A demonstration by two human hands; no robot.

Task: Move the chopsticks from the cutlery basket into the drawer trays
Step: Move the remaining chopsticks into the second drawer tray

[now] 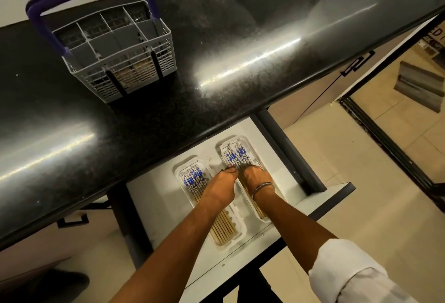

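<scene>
Down in the open white drawer [277,163], both hands reach the right clear plastic tray [250,148], left hand [220,185] and right hand [256,177] fingers curled onto the blue-patterned wooden chopsticks [237,155], lying lengthwise near-to-far; grey cutlery basket [115,47] looks emptied.

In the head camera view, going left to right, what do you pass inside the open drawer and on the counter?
cutlery basket on the counter → left tray of chopsticks → left hand → right hand over the right tray → drawer's dark right rail
</scene>
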